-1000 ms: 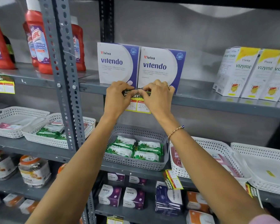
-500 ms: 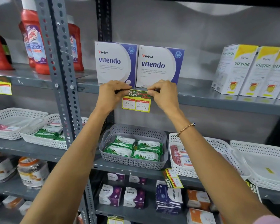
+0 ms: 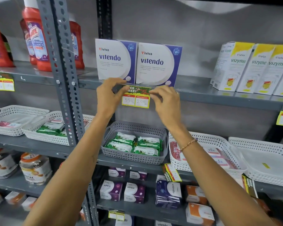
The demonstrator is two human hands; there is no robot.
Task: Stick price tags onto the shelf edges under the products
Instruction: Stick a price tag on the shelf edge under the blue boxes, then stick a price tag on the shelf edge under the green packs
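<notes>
A yellow, red and green price tag (image 3: 135,98) marked 350 and 200 hangs on the grey shelf edge (image 3: 219,97) under two white-and-purple Vitendo boxes (image 3: 115,60). My left hand (image 3: 110,97) is at the tag's upper left corner, thumb and fingers curled against the shelf edge. My right hand (image 3: 166,103) touches the tag's upper right corner with its fingertips. The tag's printed face is in full view between the hands.
Red cleaner bottles (image 3: 38,38) stand at upper left, Vizyme boxes (image 3: 252,67) at upper right. A slotted upright post (image 3: 62,79) runs left of my hands. Below sit a grey basket (image 3: 134,158) of green packs and white baskets (image 3: 268,162). Other tags (image 3: 2,83) hang nearby.
My hands have slid apart from the middle of the tag to its two upper corners, uncovering its face. The tag now sits flat on the shelf edge.
</notes>
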